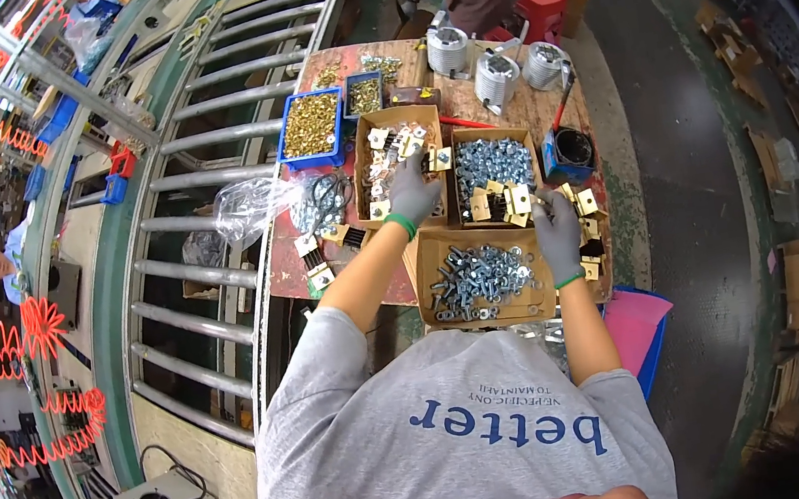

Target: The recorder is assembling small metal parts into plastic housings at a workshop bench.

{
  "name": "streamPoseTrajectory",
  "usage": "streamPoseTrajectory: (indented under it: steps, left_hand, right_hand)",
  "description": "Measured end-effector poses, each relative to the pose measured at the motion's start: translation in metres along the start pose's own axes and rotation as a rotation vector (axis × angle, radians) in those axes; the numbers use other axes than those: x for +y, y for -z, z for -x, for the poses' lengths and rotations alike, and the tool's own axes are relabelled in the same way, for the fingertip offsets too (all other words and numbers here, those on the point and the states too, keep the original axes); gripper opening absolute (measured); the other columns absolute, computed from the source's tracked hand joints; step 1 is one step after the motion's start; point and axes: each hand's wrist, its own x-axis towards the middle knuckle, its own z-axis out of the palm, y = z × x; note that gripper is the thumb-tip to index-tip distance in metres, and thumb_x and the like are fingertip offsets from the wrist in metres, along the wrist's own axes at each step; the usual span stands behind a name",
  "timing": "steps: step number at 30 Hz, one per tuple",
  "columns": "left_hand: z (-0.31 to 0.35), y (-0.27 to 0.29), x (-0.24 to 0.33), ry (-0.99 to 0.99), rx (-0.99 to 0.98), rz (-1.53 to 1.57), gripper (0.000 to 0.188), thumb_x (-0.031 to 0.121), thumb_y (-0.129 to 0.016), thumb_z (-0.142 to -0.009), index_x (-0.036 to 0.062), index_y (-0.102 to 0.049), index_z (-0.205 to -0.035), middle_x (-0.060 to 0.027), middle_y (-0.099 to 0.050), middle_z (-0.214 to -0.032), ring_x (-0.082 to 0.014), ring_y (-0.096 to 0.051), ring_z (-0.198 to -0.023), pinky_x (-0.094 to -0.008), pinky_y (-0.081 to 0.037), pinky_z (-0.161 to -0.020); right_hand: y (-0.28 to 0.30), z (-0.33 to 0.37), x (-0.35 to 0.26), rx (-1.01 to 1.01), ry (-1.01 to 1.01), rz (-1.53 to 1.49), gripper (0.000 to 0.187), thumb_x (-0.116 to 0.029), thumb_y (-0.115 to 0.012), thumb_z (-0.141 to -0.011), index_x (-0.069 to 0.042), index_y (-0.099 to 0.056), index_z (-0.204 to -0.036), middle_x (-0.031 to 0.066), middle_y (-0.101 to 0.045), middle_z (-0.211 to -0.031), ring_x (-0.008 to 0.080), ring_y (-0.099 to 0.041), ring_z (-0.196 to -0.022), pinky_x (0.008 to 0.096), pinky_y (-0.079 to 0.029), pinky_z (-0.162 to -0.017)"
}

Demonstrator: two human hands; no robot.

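Observation:
My left hand (pixel 414 193), in a grey glove with a green cuff, is over a carton (pixel 373 178) of small copper-coloured and pale parts. Its fingers are closed on a brass-ended block (pixel 439 159); part of their grip is hidden. To the right, my right hand (pixel 559 236), also gloved, has its fingers curled beside another brass-ended block (pixel 517 201) with dark strips. What these fingers hold, if anything, cannot be made out. That block lies over the front of a carton of blue-silver nuts (pixel 492 159). Nearer me, an open carton (pixel 528 308) contains bolts (pixel 479 274) and washers.
A blue bin of brass nuts (pixel 311 126) and a smaller bin (pixel 363 95) stand at the back left. White ribbed cylinders (pixel 498 80) line the far edge. At right are a tin (pixel 569 152) and several brass-ended blocks (pixel 587 202). A roller conveyor (pixel 204 219) runs along the left.

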Motion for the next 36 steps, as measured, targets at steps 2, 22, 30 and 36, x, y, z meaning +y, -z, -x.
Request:
streamPoseTrajectory:
  steps: [2, 22, 30, 36]
  left_hand:
    - [-0.014, 0.005, 0.015, 0.02, -0.108, -0.185, 0.074, 0.019, -0.069, -0.076, 0.0172, -0.041, -0.144, -0.0164, -0.049, -0.14, -0.0349, -0.048, -0.127, -0.0442, -0.041, -0.105]
    - [0.05, 0.052, 0.046, -0.508, 0.102, 0.266, 0.075, 0.027, -0.08, -0.069, 0.0052, -0.052, -0.135, -0.0137, -0.063, -0.107, -0.0201, -0.062, -0.094, -0.035, -0.053, -0.084]
    - [0.141, 0.01, 0.048, 0.053, -0.461, 1.028, 0.055, 0.011, -0.074, -0.082, -0.0036, -0.051, -0.129, -0.0066, -0.066, -0.105, -0.0124, -0.062, -0.093, -0.0277, -0.053, -0.082]
    - [0.158, -0.002, 0.038, 0.325, -0.663, 1.187, 0.042, 0.007, -0.061, -0.09, 0.0004, -0.048, -0.13, -0.0077, -0.063, -0.106, -0.0161, -0.063, -0.096, -0.0296, -0.054, -0.081]
  right_hand:
    - [0.013, 0.015, -0.02, -0.008, -0.065, 0.002, 0.024, -0.016, -0.06, -0.092, -0.003, -0.062, -0.113, 0.0091, -0.063, -0.1, 0.0184, -0.062, -0.081, 0.0331, -0.052, -0.071]
    - [0.001, 0.055, -0.061, -0.261, -0.37, -0.593, 0.029, -0.028, -0.061, -0.095, -0.002, -0.063, -0.108, -0.0003, -0.061, -0.085, 0.0059, -0.057, -0.071, 0.0223, -0.047, -0.061]
    - [-0.023, 0.054, -0.059, -0.365, -0.289, -0.637, 0.027, -0.028, -0.062, -0.094, -0.002, -0.065, -0.098, -0.0028, -0.056, -0.073, 0.0033, -0.048, -0.061, 0.0211, -0.04, -0.054]
    - [-0.015, 0.072, -0.049, -0.475, -0.632, -0.827, 0.022, -0.023, -0.059, -0.095, -0.003, -0.066, -0.102, -0.0004, -0.061, -0.072, 0.0058, -0.053, -0.054, 0.0209, -0.043, -0.048]
